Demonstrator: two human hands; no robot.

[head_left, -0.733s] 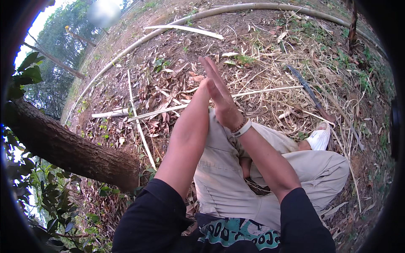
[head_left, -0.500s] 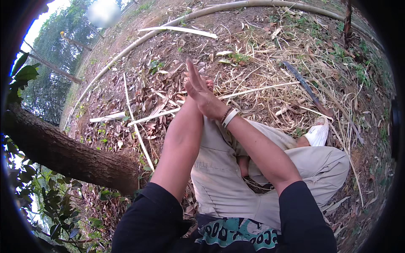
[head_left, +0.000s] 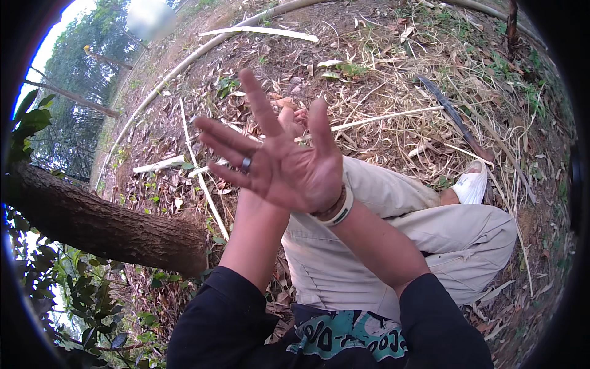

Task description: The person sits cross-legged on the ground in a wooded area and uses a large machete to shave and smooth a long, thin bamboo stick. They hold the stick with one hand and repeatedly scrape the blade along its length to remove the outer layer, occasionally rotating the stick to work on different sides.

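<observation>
Head view: the right hand (head_left: 289, 169) is raised in front of the camera, palm toward the lens, its fingers (head_left: 258, 101) spread wide and holding nothing. A dark ring (head_left: 246, 163) sits on 1 finger and a pale wristband (head_left: 339, 209) circles the wrist. The left hand (head_left: 292, 117) lies behind it, toward 12 o'clock, mostly hidden, with only some fingertips showing; I cannot tell how its fingers are set. The forearms cross, so the 2 hands stack one over the other.

Below, at 5 o'clock, the person sits cross-legged in khaki trousers (head_left: 393, 246) on leaf-strewn ground (head_left: 381, 55). Split bamboo strips (head_left: 203, 178) lie near, at 9 o'clock of the hands, and a dark blade (head_left: 452, 117) rests at 2 o'clock, well apart. A tree trunk (head_left: 98, 224) lies at 8 o'clock. No container shows.
</observation>
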